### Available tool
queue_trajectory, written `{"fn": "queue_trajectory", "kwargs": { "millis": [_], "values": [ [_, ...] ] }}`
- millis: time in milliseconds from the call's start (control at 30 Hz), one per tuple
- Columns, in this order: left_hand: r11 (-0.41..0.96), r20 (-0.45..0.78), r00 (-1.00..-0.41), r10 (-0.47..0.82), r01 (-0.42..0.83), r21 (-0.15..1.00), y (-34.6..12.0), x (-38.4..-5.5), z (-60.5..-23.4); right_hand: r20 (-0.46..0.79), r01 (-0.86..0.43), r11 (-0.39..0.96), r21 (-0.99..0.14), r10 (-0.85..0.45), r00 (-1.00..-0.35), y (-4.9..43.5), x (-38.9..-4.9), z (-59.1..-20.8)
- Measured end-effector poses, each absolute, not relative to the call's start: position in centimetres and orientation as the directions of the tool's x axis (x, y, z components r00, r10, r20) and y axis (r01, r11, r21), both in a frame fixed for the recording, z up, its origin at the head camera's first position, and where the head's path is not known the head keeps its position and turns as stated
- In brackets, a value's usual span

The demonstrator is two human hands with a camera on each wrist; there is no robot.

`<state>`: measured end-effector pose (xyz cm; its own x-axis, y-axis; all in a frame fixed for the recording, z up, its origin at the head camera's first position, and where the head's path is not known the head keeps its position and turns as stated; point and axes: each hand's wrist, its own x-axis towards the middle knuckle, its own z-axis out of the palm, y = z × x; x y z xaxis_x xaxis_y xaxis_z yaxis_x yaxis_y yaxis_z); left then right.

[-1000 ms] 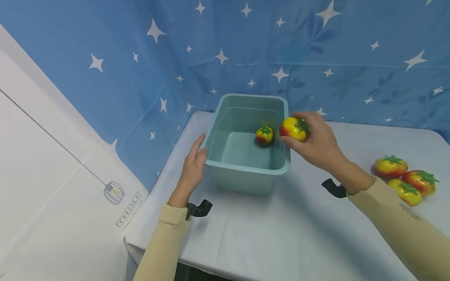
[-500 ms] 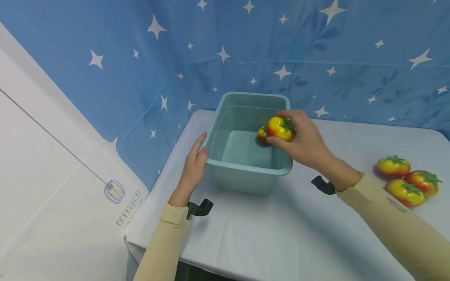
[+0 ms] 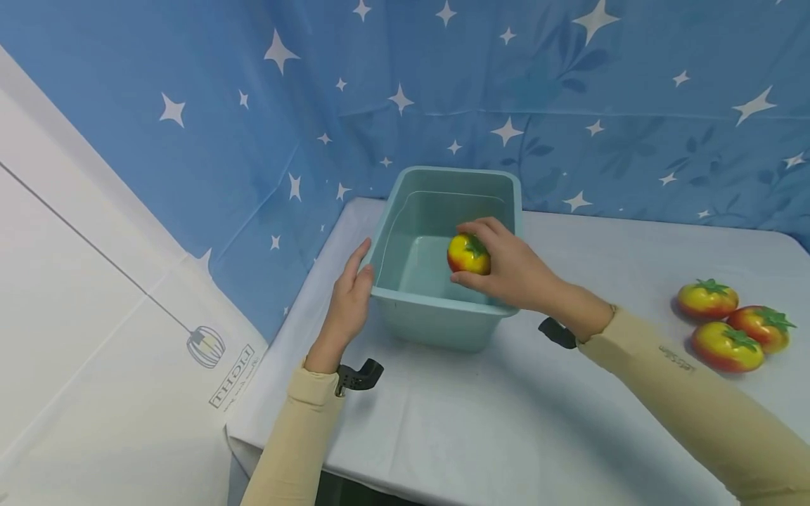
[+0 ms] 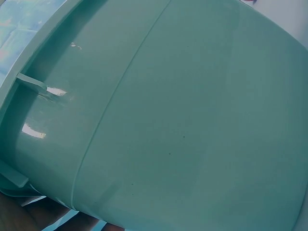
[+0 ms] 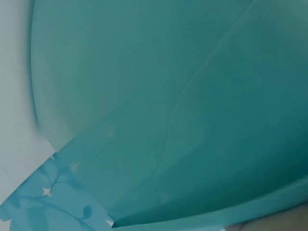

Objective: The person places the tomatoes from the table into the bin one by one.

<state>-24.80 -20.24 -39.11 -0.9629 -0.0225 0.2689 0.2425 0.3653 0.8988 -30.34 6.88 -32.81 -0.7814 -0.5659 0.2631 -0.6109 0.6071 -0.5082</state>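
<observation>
Inside the pale teal plastic bin (image 3: pixel 436 303), my right hand (image 3: pixel 514 267) holds a yellow-and-red tomato (image 3: pixel 470 254) with a green leafy top, thumb below it and fingers above. The hand and its fruit hide the other tomato in the bin. My left hand (image 3: pixel 349 299) rests against the bin's left rim near the front corner, fingers fairly straight. In the left wrist view, darker fingers (image 4: pixel 79 222) run along the bin's side below the rim. The right wrist view is mostly the bin's outer wall (image 5: pixel 134 96), with a bit of the hand at lower right.
Several more tomatoes lie close together at the right of the table, among them a yellow one (image 3: pixel 728 347). A white cloth (image 3: pixel 443 414) covers the table. Behind stands a blue star-patterned curtain (image 3: pixel 443 70), and a white printed sheet (image 3: pixel 126 351) is at left.
The right hand has carried its tomato leftward over the right rim and down into the bin, covering the tomato there. My left hand has stayed at the rim.
</observation>
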Motion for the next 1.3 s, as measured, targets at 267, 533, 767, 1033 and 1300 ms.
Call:
{"fn": "queue_trajectory", "kwargs": {
  "millis": [267,533,767,1033,1300],
  "values": [
    [0.368,0.264,-0.964,-0.024,0.237,0.899,-20.0,-24.7,-39.0,0.168,-0.628,0.647,-0.433,-0.626,-0.761,6.8,-30.1,-32.6],
    [0.376,0.257,-0.966,-0.03,0.227,0.898,-19.6,-24.6,-38.8,0.205,-0.65,0.612,-0.45,-0.638,-0.742,7.4,-30.1,-33.0],
    [0.385,0.247,-0.968,-0.032,0.216,0.897,-19.5,-24.6,-38.9,0.325,-0.637,0.583,-0.504,-0.556,-0.765,8.7,-29.8,-33.3],
    [0.382,0.247,-0.968,-0.036,0.215,0.899,-19.6,-24.6,-39.0,0.485,-0.663,0.571,-0.484,-0.456,-0.746,11.7,-29.7,-32.9],
    [0.381,0.242,-0.97,-0.039,0.209,0.901,-19.7,-24.4,-39.0,0.505,-0.607,0.621,-0.495,-0.362,-0.783,15.4,-29.4,-33.0]
  ]
}}
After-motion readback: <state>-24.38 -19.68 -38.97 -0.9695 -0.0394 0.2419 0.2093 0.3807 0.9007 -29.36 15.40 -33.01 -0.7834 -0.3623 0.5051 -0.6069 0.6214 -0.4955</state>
